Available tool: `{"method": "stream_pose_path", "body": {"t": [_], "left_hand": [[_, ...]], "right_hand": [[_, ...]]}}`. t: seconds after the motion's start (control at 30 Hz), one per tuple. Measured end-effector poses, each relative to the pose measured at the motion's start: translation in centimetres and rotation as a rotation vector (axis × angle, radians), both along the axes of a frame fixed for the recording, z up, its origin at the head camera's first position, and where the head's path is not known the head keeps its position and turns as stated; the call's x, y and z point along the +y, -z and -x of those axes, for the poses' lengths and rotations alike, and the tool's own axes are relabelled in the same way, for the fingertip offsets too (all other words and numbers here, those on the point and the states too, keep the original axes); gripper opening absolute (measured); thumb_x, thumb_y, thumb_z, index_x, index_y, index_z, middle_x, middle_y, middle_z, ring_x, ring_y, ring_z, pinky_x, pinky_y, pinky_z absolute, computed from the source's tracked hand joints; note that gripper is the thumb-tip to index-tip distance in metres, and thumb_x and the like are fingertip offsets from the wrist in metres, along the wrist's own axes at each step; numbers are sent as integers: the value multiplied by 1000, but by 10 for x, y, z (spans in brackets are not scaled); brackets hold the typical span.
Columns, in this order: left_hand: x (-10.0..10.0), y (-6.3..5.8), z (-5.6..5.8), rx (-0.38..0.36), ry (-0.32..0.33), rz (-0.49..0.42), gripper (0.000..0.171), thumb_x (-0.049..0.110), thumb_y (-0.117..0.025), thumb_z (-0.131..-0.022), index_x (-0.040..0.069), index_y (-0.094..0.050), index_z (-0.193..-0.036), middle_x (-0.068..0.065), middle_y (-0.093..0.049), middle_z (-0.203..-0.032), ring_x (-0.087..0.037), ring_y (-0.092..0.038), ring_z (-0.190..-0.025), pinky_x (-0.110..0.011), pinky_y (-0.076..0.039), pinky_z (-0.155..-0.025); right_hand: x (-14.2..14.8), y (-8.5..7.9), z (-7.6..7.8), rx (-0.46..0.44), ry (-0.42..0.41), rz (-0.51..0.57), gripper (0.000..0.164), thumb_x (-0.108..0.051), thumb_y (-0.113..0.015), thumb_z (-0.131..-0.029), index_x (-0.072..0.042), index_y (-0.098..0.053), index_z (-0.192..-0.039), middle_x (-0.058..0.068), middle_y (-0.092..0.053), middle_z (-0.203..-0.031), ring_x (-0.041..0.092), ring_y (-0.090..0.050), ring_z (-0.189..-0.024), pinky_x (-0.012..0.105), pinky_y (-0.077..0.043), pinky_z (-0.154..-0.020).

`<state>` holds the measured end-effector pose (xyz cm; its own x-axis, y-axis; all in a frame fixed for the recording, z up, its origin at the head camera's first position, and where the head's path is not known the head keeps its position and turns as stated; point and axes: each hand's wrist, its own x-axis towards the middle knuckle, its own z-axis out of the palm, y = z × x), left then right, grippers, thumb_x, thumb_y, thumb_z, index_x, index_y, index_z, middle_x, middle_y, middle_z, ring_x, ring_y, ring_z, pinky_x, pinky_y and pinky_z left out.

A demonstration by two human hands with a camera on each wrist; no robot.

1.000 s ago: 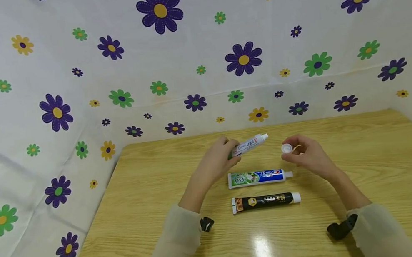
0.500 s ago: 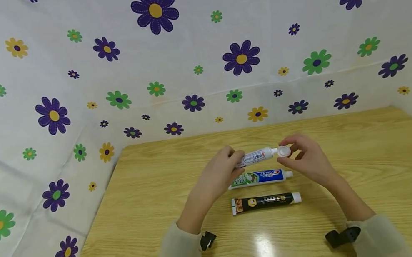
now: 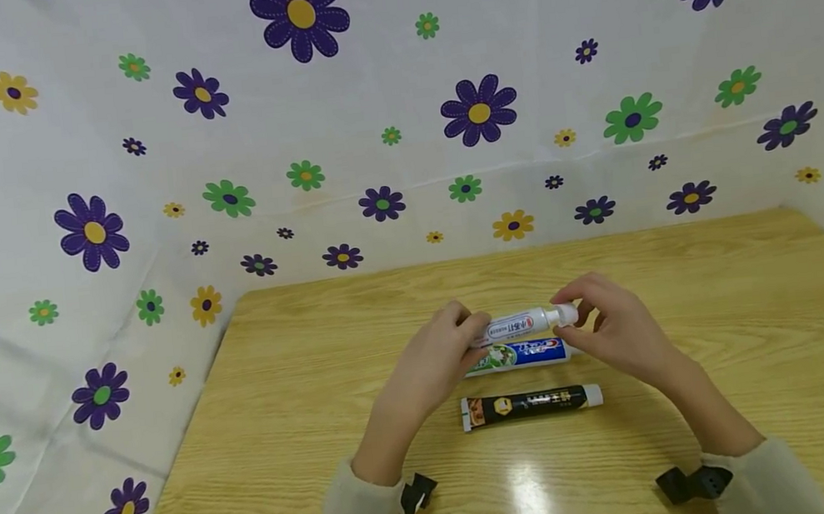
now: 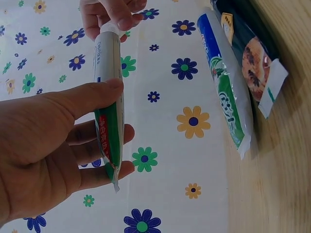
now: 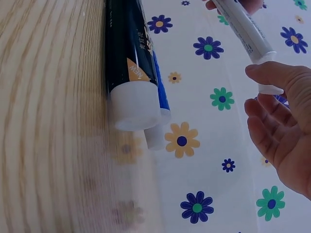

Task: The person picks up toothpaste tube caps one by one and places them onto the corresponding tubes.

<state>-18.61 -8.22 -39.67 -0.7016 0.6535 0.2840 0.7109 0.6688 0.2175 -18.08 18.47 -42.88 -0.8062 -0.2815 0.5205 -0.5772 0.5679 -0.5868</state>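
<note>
My left hand (image 3: 430, 356) grips a white and green toothpaste tube (image 3: 516, 326) by its body, fingers wrapped around the tail half, as the left wrist view shows. The tube is held above the table with its neck toward the right. At that neck my right hand (image 3: 619, 331) pinches a white cap (image 3: 566, 314) between thumb and fingertips; the cap sits in line with the tube's end. Just below the held tube in the head view lies a blue and green toothpaste tube (image 3: 535, 353), partly covered by it. A black toothpaste tube (image 3: 533, 404) with a white cap lies nearest me.
The wooden table (image 3: 310, 435) spreads out under both arms. Behind it and at the sides hangs a white cloth (image 3: 338, 131) printed with flowers. Black straps with small devices (image 3: 695, 483) sit on both wrists.
The held tube has levelled out and moved slightly right and down. The cap, earlier apart from the tube with its hollow side showing, is now turned and right at the neck.
</note>
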Motion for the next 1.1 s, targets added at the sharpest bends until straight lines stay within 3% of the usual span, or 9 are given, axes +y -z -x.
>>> {"method": "stream_pose_path", "body": {"t": [0.37,0.63,0.93,1.1], "left_hand": [[-1,-1,2,-12,38,-13,28,17,-69,-94,11,-62,-121,-5,-55,-98,-13,-48,-78,-23,-45,-66],[-10,0,-4,4,59,-31,27,18,-70,-94,13,-63,-119,-3,-56,-96,-11,-47,-76,-22,-43,-63],[-9,1,-4,27,68,-31,28,17,-71,-93,12,-63,-120,-4,-57,-98,-11,-49,-77,-21,-46,-64],[-6,-1,-5,97,63,-13,32,15,-74,-90,12,-63,-120,-7,-61,-103,-14,-56,-83,-23,-51,-69]], "right_hand": [[-5,-3,-2,163,34,-115,37,2,-85,-71,-7,-67,-103,5,-62,-103,12,-54,-72,20,-45,-51],[-9,-4,-5,274,-16,-184,38,-1,-87,-69,-7,-68,-102,5,-62,-101,15,-58,-69,17,-45,-48],[-9,-7,-8,257,-23,-181,37,0,-86,-70,-8,-68,-101,4,-62,-100,14,-58,-70,17,-46,-49],[-6,-12,-11,194,-42,-165,38,1,-86,-70,-9,-69,-103,1,-62,-99,11,-54,-70,17,-46,-50]]}}
